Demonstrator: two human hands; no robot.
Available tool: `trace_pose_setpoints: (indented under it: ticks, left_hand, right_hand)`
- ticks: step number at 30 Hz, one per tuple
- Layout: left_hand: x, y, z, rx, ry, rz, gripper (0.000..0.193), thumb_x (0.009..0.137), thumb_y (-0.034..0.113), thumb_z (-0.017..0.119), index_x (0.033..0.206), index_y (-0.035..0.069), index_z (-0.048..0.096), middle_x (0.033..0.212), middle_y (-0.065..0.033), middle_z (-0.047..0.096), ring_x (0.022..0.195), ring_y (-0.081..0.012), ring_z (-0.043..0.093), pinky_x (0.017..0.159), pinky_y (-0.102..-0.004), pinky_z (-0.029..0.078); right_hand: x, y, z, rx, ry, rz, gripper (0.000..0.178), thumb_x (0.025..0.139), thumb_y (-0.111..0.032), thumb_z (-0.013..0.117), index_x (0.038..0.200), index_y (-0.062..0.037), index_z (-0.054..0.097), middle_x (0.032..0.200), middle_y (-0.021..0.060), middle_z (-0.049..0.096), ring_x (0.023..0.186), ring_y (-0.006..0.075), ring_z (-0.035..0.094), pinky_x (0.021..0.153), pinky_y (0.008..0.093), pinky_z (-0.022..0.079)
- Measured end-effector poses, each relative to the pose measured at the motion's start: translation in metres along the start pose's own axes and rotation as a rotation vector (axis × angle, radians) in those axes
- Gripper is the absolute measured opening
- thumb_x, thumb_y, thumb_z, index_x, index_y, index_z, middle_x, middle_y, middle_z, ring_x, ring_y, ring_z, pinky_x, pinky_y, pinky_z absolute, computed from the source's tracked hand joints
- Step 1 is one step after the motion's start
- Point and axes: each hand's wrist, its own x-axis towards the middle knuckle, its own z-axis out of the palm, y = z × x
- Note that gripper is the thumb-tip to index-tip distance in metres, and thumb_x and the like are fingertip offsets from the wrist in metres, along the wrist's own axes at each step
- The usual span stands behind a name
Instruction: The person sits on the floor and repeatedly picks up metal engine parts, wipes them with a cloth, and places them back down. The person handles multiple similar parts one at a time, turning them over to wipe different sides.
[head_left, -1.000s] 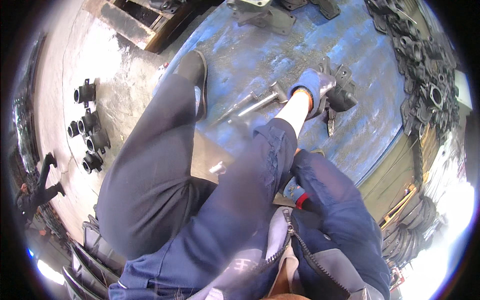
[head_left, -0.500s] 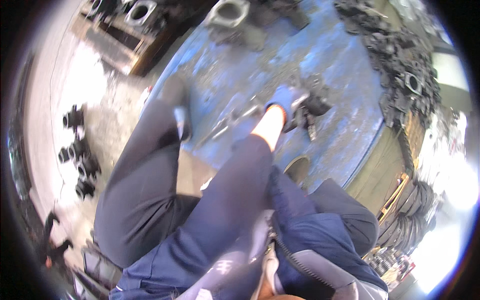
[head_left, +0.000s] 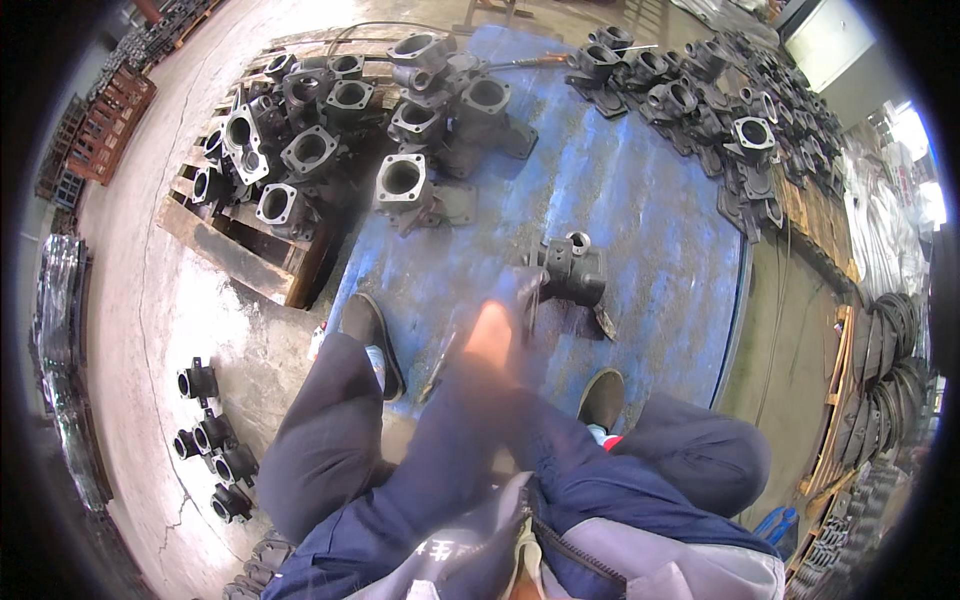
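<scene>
A dark metal casting (head_left: 575,272) with a round port on top lies on the blue floor plate in front of me. My left hand (head_left: 515,285), gloved and blurred, is at the casting's left end; its fingers are too smeared to read. Bare wrist shows between that glove and the dark blue sleeve. My right sleeve comes up beside the left forearm, and my right hand (head_left: 525,345) is only a dark blur there, partly behind the left wrist. Left of the hands, a thin rod (head_left: 435,372) lies on the plate near my shoe.
Several flanged castings (head_left: 403,178) stand on the plate's far left, with more on a wooden pallet (head_left: 225,250) beside it. A heap of castings (head_left: 752,133) lines the far right. My shoes (head_left: 365,325) rest on the blue plate (head_left: 665,300). Small castings (head_left: 215,432) sit on the concrete at left.
The view has tilted up, so more of the far castings and pallet shows. My left hand has come nearer to me and slightly left relative to the casting, staying by its left side.
</scene>
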Motion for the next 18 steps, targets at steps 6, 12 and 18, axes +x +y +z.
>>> trace_pose_setpoints:
  ticks: [6,12,18]
  left_hand:
    - [0.001,-0.013,-0.019,-0.107,0.061,0.044,0.033,0.074,0.011,0.069,0.106,0.002,0.063,0.086,-0.0101,0.063,0.075,-0.0245,0.061,0.068,-0.0377,0.051]
    - [-0.021,-0.014,-0.021,-0.319,0.153,-0.117,0.019,0.083,0.013,0.063,0.096,0.000,0.065,0.078,-0.0066,0.063,0.068,-0.0211,0.061,0.060,-0.0364,0.050]
    - [-0.030,-0.026,-0.016,-0.217,0.173,-0.053,0.024,0.083,0.018,0.065,0.100,0.001,0.064,0.075,-0.0052,0.060,0.066,-0.0207,0.059,0.062,-0.0352,0.049]
  right_hand:
    - [-0.033,0.015,-0.016,0.254,0.104,0.011,0.043,0.097,-0.043,0.053,0.105,-0.0042,0.070,0.081,0.0079,0.063,0.069,0.0201,0.056,0.069,0.0331,0.049]
    - [-0.048,-0.004,-0.051,0.478,0.330,-0.090,0.045,0.098,-0.045,0.053,0.103,-0.0043,0.070,0.077,0.0055,0.062,0.064,0.0170,0.055,0.066,0.0312,0.049]
    - [-0.055,-0.056,-0.075,0.584,0.498,-0.237,0.047,0.099,-0.048,0.052,0.102,-0.0045,0.071,0.072,0.0032,0.061,0.059,0.0139,0.054,0.063,0.0293,0.049]
